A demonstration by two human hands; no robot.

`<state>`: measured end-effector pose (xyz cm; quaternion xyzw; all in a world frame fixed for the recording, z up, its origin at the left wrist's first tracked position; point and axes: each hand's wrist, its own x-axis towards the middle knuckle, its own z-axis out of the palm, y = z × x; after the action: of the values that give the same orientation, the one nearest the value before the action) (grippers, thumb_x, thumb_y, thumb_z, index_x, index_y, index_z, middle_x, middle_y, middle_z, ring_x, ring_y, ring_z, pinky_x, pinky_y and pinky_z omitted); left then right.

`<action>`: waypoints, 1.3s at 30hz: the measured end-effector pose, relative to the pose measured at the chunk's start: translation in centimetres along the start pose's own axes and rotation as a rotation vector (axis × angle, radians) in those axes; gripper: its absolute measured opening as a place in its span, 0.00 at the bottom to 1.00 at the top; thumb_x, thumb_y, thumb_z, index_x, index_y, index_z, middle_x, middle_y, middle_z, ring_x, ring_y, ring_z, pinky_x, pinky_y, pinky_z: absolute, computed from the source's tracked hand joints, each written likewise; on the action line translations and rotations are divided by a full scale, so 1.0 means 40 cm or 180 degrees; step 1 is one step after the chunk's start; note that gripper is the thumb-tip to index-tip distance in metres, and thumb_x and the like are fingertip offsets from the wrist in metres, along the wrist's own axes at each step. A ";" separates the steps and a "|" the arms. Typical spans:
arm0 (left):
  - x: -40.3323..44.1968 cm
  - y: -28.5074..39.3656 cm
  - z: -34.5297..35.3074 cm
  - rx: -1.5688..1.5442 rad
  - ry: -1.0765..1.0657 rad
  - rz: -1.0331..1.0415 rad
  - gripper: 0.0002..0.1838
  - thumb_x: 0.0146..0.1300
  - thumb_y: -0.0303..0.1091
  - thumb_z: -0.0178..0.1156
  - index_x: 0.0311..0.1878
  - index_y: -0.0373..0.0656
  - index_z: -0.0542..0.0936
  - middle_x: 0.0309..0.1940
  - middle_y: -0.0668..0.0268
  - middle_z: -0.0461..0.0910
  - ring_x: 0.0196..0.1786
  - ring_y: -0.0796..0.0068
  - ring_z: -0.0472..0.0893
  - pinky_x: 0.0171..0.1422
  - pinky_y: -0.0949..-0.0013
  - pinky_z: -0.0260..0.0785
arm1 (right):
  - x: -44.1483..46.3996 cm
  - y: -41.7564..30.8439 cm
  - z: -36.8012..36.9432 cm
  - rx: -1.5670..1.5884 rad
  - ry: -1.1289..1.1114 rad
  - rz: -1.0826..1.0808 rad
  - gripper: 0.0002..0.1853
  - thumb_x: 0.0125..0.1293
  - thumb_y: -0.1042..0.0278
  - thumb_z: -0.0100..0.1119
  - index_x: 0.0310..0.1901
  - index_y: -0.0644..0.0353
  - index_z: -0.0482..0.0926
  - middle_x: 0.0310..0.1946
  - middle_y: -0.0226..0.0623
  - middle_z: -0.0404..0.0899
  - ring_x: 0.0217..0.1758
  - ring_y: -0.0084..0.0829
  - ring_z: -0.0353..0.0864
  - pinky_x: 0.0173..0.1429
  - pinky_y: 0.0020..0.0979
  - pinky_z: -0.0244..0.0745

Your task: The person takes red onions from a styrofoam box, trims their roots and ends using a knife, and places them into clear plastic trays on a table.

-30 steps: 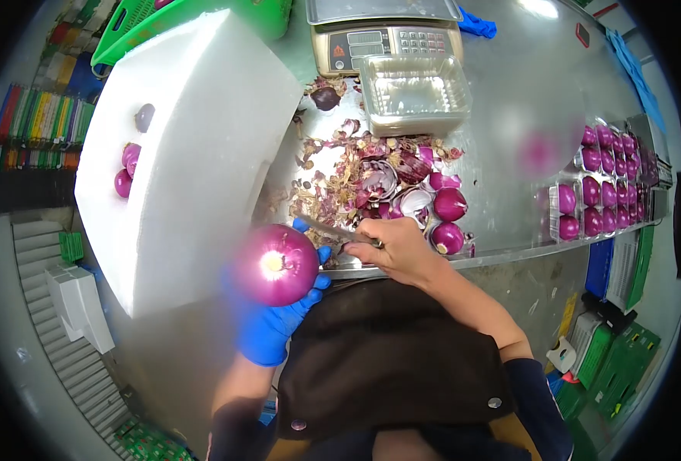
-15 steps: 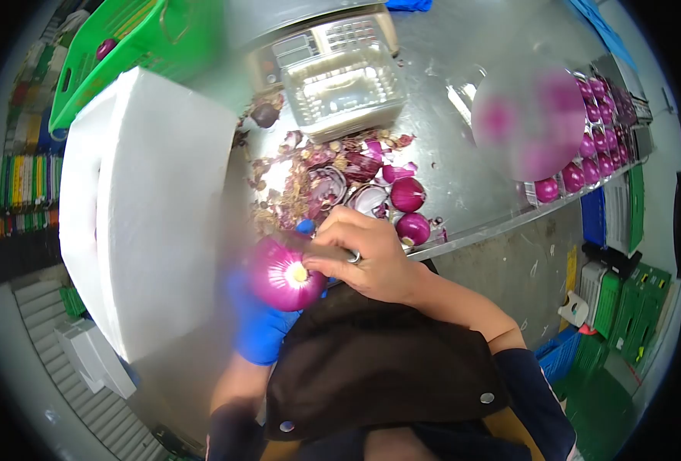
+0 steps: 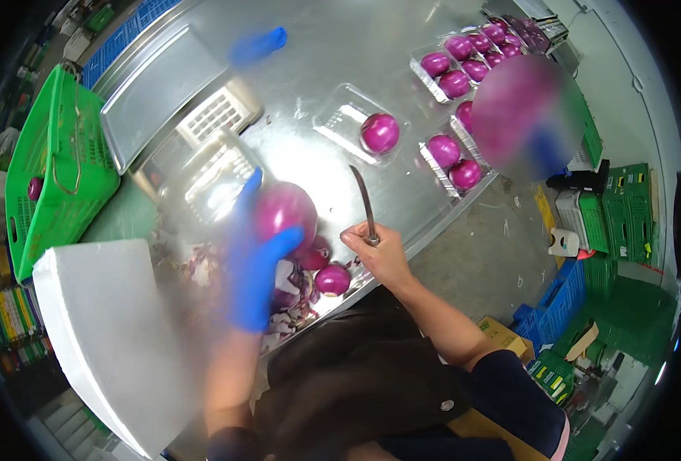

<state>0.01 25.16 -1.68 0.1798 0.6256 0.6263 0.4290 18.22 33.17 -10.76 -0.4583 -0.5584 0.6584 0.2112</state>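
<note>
My left hand (image 3: pixel 257 261), in a blue glove, holds a peeled red onion (image 3: pixel 288 217) over the metal table, near the stacked clear trays (image 3: pixel 210 180). Bare, my right hand (image 3: pixel 379 252) grips a small curved knife (image 3: pixel 365 201) with its blade pointing up and away from me. One onion (image 3: pixel 379 133) sits in a clear tray (image 3: pixel 339 123) farther back. Near the table's front edge lies another onion (image 3: pixel 332 280), beside onion skins (image 3: pixel 298 313) partly hidden by my left arm.
Filled onion trays (image 3: pixel 453 83) stand at the back right. A white foam box (image 3: pixel 114 323) and green basket (image 3: pixel 87 169) are at left, near the scale (image 3: pixel 221 115). A blue glove (image 3: pixel 260 46) lies at the back. Blurred spots cover part of the view.
The view has swung to the right. My left hand has moved forward with the onion, and my right hand with the knife has come away from it.
</note>
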 end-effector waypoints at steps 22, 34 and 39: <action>0.497 -0.186 0.247 0.2197 0.0329 0.1067 0.27 0.67 0.39 0.63 0.69 0.47 0.74 0.58 0.62 0.78 0.47 0.69 0.79 0.53 0.69 0.71 | 0.320 -0.021 -0.201 -0.2441 0.0171 -0.1180 0.39 0.58 0.63 0.72 0.71 0.41 0.64 0.78 0.44 0.50 0.39 0.50 0.86 0.44 0.45 0.84; 0.571 -0.201 0.333 0.0051 -0.0471 0.0143 0.34 0.71 0.34 0.56 0.78 0.41 0.59 0.77 0.61 0.58 0.69 0.68 0.69 0.72 0.65 0.64 | 0.463 -0.114 -0.240 -0.2793 0.0960 -0.0649 0.38 0.54 0.62 0.75 0.67 0.41 0.66 0.74 0.45 0.56 0.42 0.55 0.85 0.49 0.51 0.81; 0.423 -0.113 0.372 -0.0081 -0.0483 -0.0044 0.35 0.66 0.34 0.64 0.75 0.43 0.64 0.65 0.54 0.72 0.62 0.66 0.75 0.61 0.62 0.73 | 0.521 -0.150 -0.336 -0.3089 0.1284 -0.0325 0.39 0.53 0.61 0.75 0.67 0.42 0.66 0.74 0.44 0.57 0.46 0.55 0.85 0.52 0.50 0.81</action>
<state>3.14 46.75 -8.92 0.2169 0.5845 0.6158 0.4817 17.88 58.63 -12.24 -0.5933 -0.7689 0.2118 0.1097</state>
